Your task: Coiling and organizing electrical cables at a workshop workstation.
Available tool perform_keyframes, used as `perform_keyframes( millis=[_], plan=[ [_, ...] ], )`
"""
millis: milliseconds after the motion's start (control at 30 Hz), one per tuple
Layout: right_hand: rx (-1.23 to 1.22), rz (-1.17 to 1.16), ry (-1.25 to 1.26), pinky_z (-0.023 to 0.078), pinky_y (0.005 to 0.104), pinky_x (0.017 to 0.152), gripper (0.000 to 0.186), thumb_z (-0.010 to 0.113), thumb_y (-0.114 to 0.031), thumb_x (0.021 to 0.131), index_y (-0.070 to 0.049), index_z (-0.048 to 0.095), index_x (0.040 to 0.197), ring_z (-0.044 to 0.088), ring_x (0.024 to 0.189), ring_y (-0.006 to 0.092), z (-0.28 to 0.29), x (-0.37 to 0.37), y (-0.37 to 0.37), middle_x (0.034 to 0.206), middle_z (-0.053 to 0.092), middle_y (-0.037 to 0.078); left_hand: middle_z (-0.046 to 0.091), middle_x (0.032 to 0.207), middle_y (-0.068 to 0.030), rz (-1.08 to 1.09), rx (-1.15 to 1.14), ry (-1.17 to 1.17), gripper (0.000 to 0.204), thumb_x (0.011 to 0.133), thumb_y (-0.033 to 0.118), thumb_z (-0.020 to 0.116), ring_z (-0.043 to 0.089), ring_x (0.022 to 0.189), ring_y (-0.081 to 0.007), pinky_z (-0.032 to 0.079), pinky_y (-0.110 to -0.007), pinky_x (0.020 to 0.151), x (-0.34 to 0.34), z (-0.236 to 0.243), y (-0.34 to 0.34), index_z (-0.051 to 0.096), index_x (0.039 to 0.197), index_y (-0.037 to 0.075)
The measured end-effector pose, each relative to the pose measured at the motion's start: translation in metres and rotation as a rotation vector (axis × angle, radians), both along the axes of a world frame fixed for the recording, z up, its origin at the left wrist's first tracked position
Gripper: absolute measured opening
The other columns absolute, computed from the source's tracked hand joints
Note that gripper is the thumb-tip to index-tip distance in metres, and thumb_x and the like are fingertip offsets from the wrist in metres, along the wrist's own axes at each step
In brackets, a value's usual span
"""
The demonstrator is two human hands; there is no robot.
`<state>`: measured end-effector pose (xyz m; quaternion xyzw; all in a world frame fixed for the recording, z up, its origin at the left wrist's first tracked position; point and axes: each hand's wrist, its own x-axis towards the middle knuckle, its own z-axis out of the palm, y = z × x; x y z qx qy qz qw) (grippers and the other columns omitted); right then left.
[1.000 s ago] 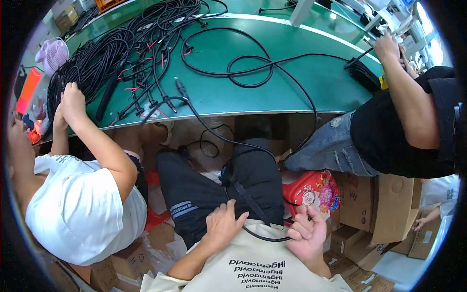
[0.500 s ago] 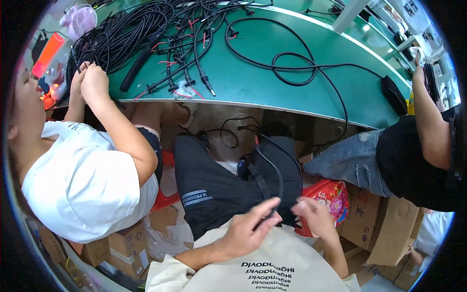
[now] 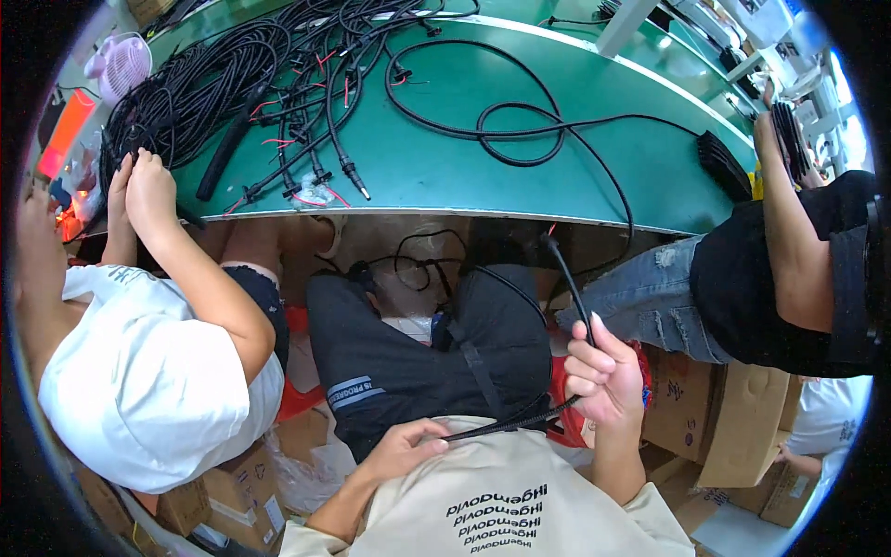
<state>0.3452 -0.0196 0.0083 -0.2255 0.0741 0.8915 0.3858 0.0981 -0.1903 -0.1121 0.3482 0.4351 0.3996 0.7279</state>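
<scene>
My right hand (image 3: 605, 373) is raised over my right thigh, its fingers wrapped round a black cable (image 3: 569, 280). The cable's free end points up toward the table edge, with a bit of red wire at its tip. Below that fist, a ribbed black length (image 3: 510, 425) runs left across my lap to my left hand (image 3: 406, 451). Low against my shirt, my left hand has its fingers closed on the ribbed length; their exact grip is partly hidden. More black cable (image 3: 506, 277) loops over my dark trousers, between the knees and under the table.
A green table (image 3: 445, 176) spans the front, bearing a pile of black cables (image 3: 200, 88) and a looped cable (image 3: 548, 121). A person in white (image 3: 167, 371) works at my left; another in black (image 3: 770, 288) stands at my right. Cardboard boxes (image 3: 691, 399) sit behind.
My right hand has closed round the cable and lifted it, its end now pointing up. My left hand has moved left and lower, closing on the ribbed length. The whole view has shifted slightly.
</scene>
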Motion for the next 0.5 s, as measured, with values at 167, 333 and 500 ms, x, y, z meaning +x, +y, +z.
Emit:
perform_keyframes(
  millis=[167, 333, 500],
  plan=[
    [0.096, -0.043, -0.102, 0.025, 0.0214, 0.042, 0.037, 0.038, -0.032, 0.102, 0.000, 0.057, 0.101, 0.028, 0.046, 0.0055, -0.005, 0.002, -0.022, 0.055, 0.035, -0.005, 0.062, 0.077, 0.0010, 0.205, -0.139, 0.315, 0.011, 0.088, 0.010, 0.065, 0.054, 0.064, -0.0032, 0.045, -0.019, 0.058, -0.015, 0.039, 0.053, 0.064, 0.092, 0.000],
    [0.294, 0.209, -0.870, 0.046, 0.0266, 0.057, 0.039, 0.040, -0.033, 0.101, 0.001, 0.059, 0.097, 0.058, 0.064, 0.0152, -0.016, -0.057, -0.052, 0.077, 0.063, 0.009, 0.061, 0.078, -0.0033, 0.368, -0.104, 0.075, 0.021, 0.092, 0.012, 0.060, 0.056, 0.062, -0.0056, 0.045, -0.019, 0.054, 0.023, 0.078, 0.112, 0.056, 0.110, 0.002],
    [0.374, 0.192, -0.854, 0.052, 0.0339, 0.081, 0.036, 0.036, -0.029, 0.102, -0.001, 0.058, 0.093, 0.063, 0.080, 0.0183, -0.024, -0.056, -0.048, 0.082, 0.064, 0.010, 0.063, 0.096, -0.0189, 0.109, 0.323, 0.494, 0.046, 0.090, 0.009, 0.058, 0.065, 0.070, -0.0243, 0.052, -0.035, 0.066, 0.067, 0.101, 0.079, 0.042, 0.132, 0.000]
  ],
)
